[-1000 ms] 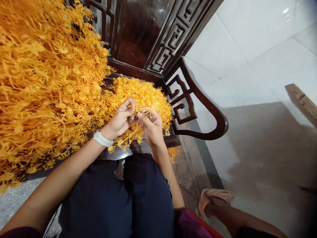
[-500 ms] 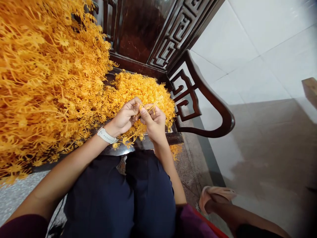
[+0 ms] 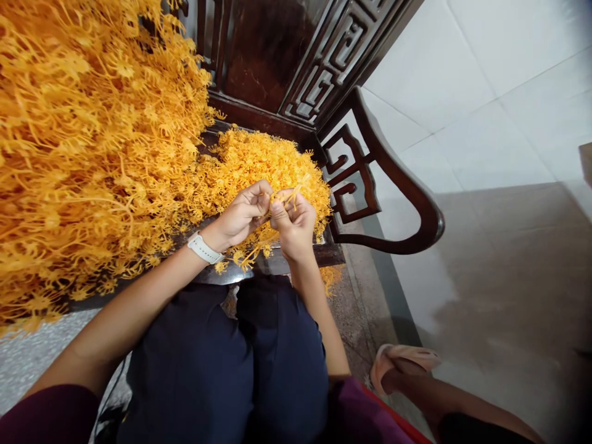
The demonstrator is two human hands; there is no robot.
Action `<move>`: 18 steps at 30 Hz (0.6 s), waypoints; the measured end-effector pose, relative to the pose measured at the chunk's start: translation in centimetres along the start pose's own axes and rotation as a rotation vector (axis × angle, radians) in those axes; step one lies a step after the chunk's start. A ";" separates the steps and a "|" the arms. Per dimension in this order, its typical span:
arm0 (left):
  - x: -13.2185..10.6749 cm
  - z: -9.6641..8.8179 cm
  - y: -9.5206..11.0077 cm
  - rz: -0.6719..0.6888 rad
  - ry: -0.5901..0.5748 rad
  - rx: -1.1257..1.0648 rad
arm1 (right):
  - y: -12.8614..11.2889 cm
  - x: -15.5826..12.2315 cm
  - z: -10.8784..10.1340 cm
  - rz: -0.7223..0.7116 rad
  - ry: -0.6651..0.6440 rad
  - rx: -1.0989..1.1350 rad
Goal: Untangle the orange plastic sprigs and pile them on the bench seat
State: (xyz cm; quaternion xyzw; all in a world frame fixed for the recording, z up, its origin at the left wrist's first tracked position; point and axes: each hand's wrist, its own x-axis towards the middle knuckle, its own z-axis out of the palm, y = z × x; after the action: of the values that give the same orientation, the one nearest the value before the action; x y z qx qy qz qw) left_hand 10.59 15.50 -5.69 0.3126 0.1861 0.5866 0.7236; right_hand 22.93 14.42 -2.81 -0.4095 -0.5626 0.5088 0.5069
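Note:
My left hand point(image 3: 241, 216), with a white band at the wrist, is closed in a pinch on a thin orange plastic flower stem point(image 3: 292, 196). Against its fingertips, my right hand point(image 3: 296, 229) grips the same stem between thumb and fingers. Loose strands stick out past the right thumb. Where the fingertips meet, the fine detail of the piece is hidden. Directly behind and below both hands lies a smaller heap of orange plastic flower pieces point(image 3: 263, 154) on the dark wooden seat.
A much larger heap of orange flower pieces point(image 3: 92, 148) fills the left side. The bench's carved wooden armrest point(image 3: 430, 228) curves out at the right, beside a tiled wall point(image 3: 444, 74). At lower right are another person's leg and pink slipper point(image 3: 383, 364).
The whole view has shifted slightly, so the bench and hands appear a little farther right. Both hands keep their pinch on the stem, with only small finger movement.

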 end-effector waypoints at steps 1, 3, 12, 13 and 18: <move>0.0 0.0 0.0 0.002 -0.002 0.006 | 0.0 0.0 0.0 -0.006 0.009 0.000; 0.0 0.1 0.1 -0.008 -0.009 0.009 | 0.1 -0.1 0.1 -0.009 0.029 0.012; 0.3 -0.4 0.9 -0.008 -0.029 -0.007 | 0.0 0.2 0.7 0.078 0.030 0.138; 0.4 -0.5 1.0 -0.006 -0.011 0.000 | 0.0 0.3 0.7 0.101 0.027 0.160; 0.5 -0.7 1.5 0.004 0.031 -0.015 | -0.1 0.4 0.7 0.173 0.007 0.239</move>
State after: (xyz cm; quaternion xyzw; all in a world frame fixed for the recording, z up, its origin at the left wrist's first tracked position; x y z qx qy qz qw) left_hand 9.19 16.32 -5.15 0.2985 0.1924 0.5943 0.7216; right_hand 22.23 14.67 -2.59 -0.3949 -0.4587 0.6125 0.5084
